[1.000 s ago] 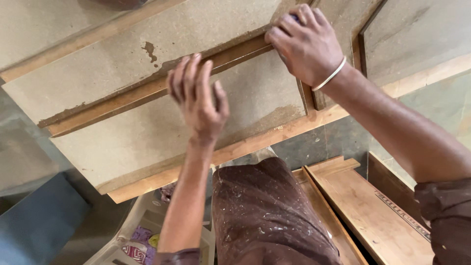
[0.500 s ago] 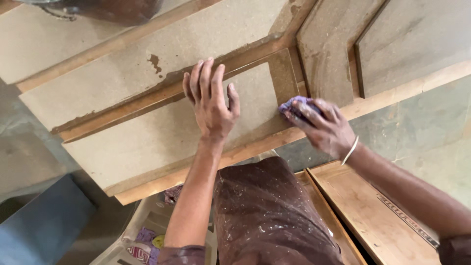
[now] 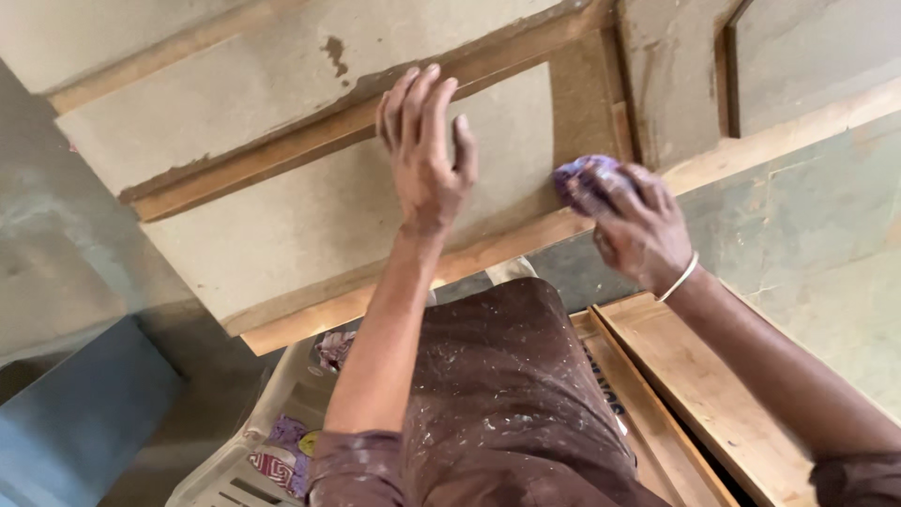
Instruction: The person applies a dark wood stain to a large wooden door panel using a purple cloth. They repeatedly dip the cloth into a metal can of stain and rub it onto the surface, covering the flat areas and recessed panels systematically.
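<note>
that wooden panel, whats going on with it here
A person works on a framed wooden panel coated in grey filler. The left hand lies flat on the panel, fingers spread, bracing it. The right hand grips a small purple pad and presses it to the panel's lower frame near the corner. The coat is patchy, with bare brown wood along the rails and edge. More wooden boards lie below at right, and a white plastic chair stands under the panel.

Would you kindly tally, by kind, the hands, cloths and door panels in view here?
Hands: 2, left hand flat on the panel, right hand gripping the cloth
Purple cloth: 1
Panelled wooden door: 1
Total: 4
</note>
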